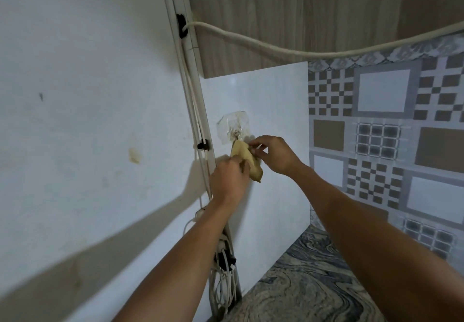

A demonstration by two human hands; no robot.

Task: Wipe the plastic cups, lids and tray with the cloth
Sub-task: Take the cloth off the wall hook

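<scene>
White wall | cloth (247,161) runs 11-to-5 under hook (232,129) | left hand (229,182) grips low, right hand (273,156) pinches top, nearer hook

Small tan-yellow cloth (254,169), crumpled into a narrow bunch. Held up against the white wall panel (263,100), just under a clear stick-on hook (232,129). Top corner pinched by the right hand (275,154), middle gripped by the left hand (228,179), tail hanging down.

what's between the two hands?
The cloth: the left hand grips it and the right hand pinches its top edge, just below the wall hook. Head view.
</scene>
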